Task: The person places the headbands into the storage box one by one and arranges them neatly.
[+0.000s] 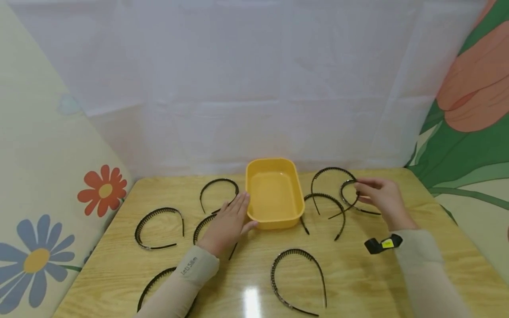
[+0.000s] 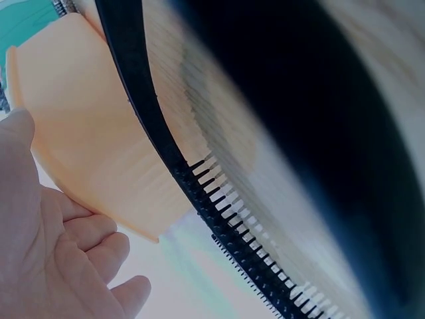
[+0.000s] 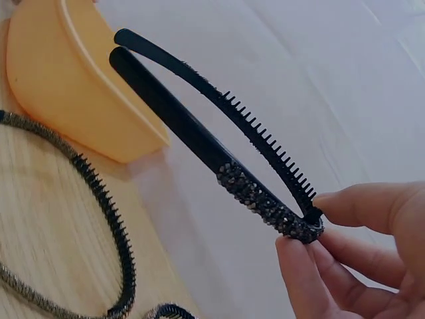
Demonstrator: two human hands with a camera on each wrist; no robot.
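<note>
My right hand point(image 1: 383, 194) pinches a black toothed headband point(image 3: 255, 199) at its bead-covered bend, between thumb and fingers. In the right wrist view its two tips point up toward the yellow plastic container point(image 3: 80, 93). My left hand point(image 1: 224, 223) lies against the left side of that container point(image 1: 275, 223), its fingers fairly straight along the rim. Below the left hand, partly covered by it, is another headband point(image 1: 197, 230); a black toothed band point(image 2: 192, 186) crosses the left wrist view close up. The container's inside shows no contents.
More headbands lie on the wooden table: one at the left point(image 1: 139, 225), one behind the left hand point(image 1: 203, 192), one in front point(image 1: 273, 278), one beneath the left forearm point(image 1: 149, 285), and others by the container's right side point(image 1: 343, 216) and the right hand point(image 1: 342, 190). White cloth point(image 1: 254, 88) hangs behind.
</note>
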